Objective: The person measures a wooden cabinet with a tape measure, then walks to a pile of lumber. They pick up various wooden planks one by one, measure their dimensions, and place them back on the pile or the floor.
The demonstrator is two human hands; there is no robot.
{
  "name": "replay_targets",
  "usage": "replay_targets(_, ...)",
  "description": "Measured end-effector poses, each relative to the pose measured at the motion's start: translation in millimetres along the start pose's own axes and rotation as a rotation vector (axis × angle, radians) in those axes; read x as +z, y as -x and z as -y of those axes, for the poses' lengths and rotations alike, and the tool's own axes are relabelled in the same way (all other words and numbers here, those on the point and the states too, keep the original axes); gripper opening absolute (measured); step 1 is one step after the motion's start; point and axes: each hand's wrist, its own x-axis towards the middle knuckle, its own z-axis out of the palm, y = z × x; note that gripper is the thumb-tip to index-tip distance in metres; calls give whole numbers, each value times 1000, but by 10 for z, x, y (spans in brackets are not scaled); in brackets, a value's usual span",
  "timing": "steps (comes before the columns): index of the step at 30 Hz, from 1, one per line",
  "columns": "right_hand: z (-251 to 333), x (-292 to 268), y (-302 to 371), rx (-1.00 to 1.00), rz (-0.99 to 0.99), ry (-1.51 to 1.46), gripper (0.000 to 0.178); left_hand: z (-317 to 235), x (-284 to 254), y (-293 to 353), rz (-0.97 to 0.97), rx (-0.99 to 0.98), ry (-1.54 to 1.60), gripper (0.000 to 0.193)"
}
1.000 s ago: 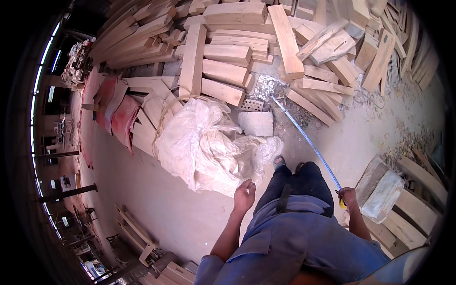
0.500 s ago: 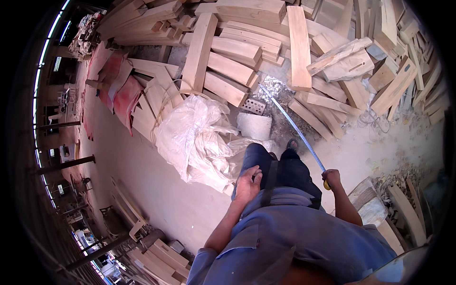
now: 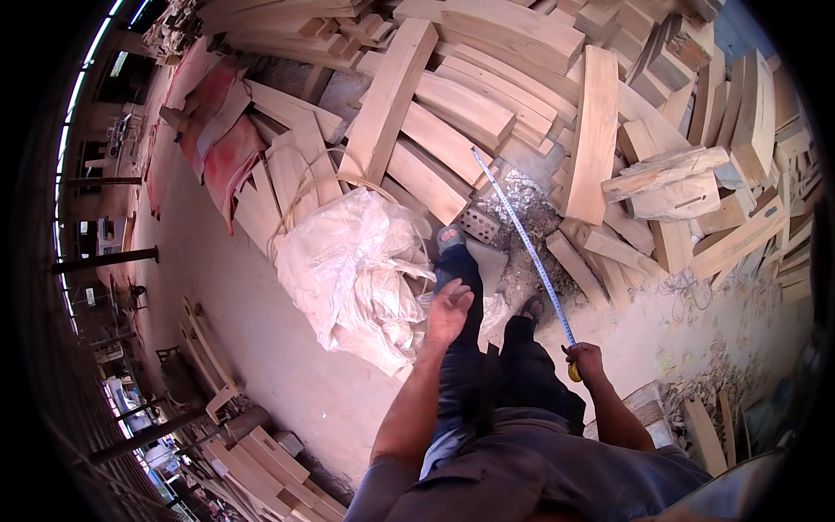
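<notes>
My right hand (image 3: 585,358) is closed round a tape measure (image 3: 574,372) with a yellow case. Its pale blue blade (image 3: 531,244) runs out far and to the left, its free end above the edge of a wooden beam. My left hand (image 3: 450,306) is empty, fingers loosely apart, above my left leg. Beside it lies a bundle of crumpled clear plastic sheeting (image 3: 352,270). My left foot (image 3: 450,237) is forward at a pale block (image 3: 489,264), next to a brick with holes (image 3: 478,225); my right foot (image 3: 532,307) is farther back.
Thick sawn beams (image 3: 389,100) are heaped ahead, with one beam (image 3: 592,135) lying across others. Rough offcuts (image 3: 674,184) pile up at the right. Red sheeting (image 3: 222,143) covers boards at the left. Loose wire (image 3: 689,291) and debris lie on the dusty floor at the right.
My left foot has stepped forward to the pale block. My left hand has lifted off my thigh and moved forward. The tape measure and its extended blade have shifted slightly left in view.
</notes>
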Motion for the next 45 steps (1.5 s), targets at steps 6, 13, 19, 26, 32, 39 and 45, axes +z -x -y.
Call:
replay_targets(6, -30, 156, -95, 71, -69, 48, 17, 360, -1447, -1843, -210, 7, -2, 78)
replay_targets(13, 93, 378, -292, 188, -134, -58, 18, -392, -1960, -3705, -236, 237, -952, 96)
replay_targets(19, -22, 545, -577, 217, -94, -29, 18, -494, -1928, -4722, -260, 328, -1348, 94)
replay_targets(26, 394, 817, -898, 311, -101, 10, 20, -455, -2310, -4964, -367, -54, -1641, 99)
replay_targets(32, 474, 836, -1181, 325, -76, -11, 19, -579, -2713, -5170, -329, -342, -1556, 142)
replay_targets(39, 305, 778, -1080, 263, -79, -57, 21, -315, -2297, -4834, -398, -259, -1416, 138)
replay_targets(45, 353, 713, -709, 179, -126, -75, 25, -81, -739, -4232, -553, -215, -1309, 132)
